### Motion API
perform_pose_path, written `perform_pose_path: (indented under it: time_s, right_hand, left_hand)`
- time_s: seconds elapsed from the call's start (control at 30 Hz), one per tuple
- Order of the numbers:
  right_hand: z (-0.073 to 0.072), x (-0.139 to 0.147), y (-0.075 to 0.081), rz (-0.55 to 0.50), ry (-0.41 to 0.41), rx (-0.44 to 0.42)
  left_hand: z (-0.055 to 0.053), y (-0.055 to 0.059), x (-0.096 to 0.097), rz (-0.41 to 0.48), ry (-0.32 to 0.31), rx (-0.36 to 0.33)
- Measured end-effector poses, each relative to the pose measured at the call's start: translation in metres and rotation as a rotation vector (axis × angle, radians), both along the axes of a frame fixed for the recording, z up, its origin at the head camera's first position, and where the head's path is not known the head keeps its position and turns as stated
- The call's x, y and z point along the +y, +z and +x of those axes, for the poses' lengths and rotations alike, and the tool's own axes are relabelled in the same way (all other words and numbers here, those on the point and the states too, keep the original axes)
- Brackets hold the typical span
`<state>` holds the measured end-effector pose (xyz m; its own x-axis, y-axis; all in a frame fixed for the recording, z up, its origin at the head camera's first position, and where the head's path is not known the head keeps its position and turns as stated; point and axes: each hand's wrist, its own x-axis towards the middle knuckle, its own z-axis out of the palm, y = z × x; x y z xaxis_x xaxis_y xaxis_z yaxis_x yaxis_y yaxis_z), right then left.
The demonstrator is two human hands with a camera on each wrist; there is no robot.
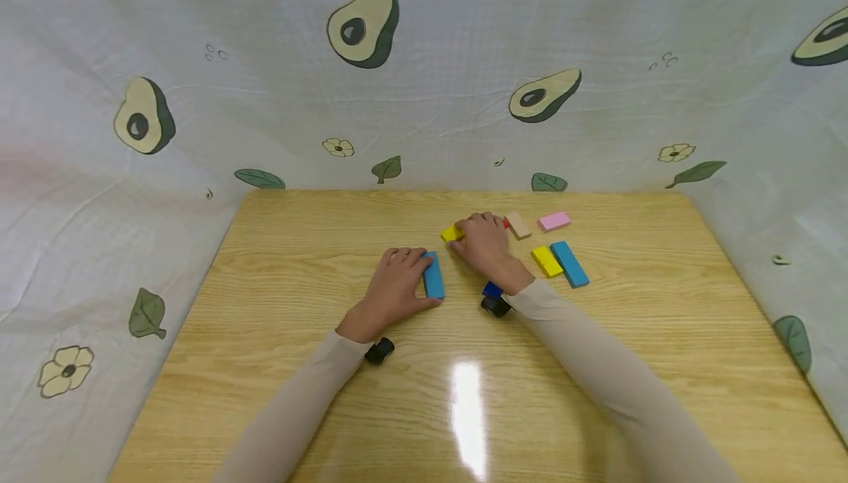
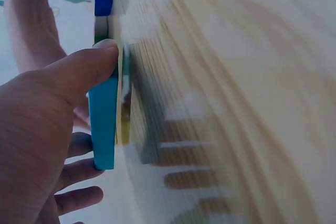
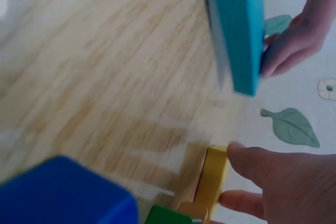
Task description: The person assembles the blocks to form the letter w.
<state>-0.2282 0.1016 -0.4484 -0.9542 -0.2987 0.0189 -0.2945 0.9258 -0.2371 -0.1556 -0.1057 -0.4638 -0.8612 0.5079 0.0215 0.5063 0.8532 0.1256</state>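
My left hand (image 1: 396,288) grips a long light-blue block (image 1: 433,277) between its thumb and fingers. In the left wrist view the thumb presses one end of that blue block (image 2: 103,124), which is held just above the tabletop over its shadow. Farther back, my right hand (image 1: 485,241) holds a yellow block (image 1: 452,233), whose right part is hidden under the fingers. The right wrist view shows the thumb and a finger touching this yellow block (image 3: 214,174). A dark-blue block (image 1: 492,289) lies under the right wrist, and a green block (image 3: 167,215) is near the hand.
Right of my right hand lie a tan block (image 1: 518,225), a pink block (image 1: 553,221), another yellow block (image 1: 546,261) and another light-blue block (image 1: 570,263). A red block (image 1: 506,224) peeks out beside the fingers. A patterned cloth (image 1: 450,137) hangs behind the wooden table (image 1: 298,269).
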Motion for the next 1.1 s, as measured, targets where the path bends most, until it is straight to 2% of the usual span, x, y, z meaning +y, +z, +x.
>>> perform_pose_path:
  time_s: [0.23,0.43,0.67,0.83,1.0,1.1]
  right_hand:
    - [-0.003,-0.006,0.000,0.003,-0.006,0.013]
    - [-0.003,-0.008,0.002,0.005,-0.004,0.005]
    - [-0.001,-0.008,0.005,0.015,0.005,-0.006]
    - [-0.001,-0.007,0.004,0.028,0.003,-0.004]
    - [0.000,-0.008,0.006,0.035,0.001,-0.011]
    - [0.001,-0.009,0.007,0.026,-0.004,-0.020]
  left_hand:
    - [0.014,0.007,-0.036,0.043,0.045,0.006]
    - [0.028,0.006,-0.071,0.076,0.111,0.025]
    - [0.040,0.005,-0.104,0.088,0.152,0.043]
    - [0.043,0.004,-0.118,0.090,0.164,0.058]
    - [0.045,0.001,-0.121,0.100,0.156,0.077]
    - [0.046,-0.001,-0.121,0.099,0.159,0.065]
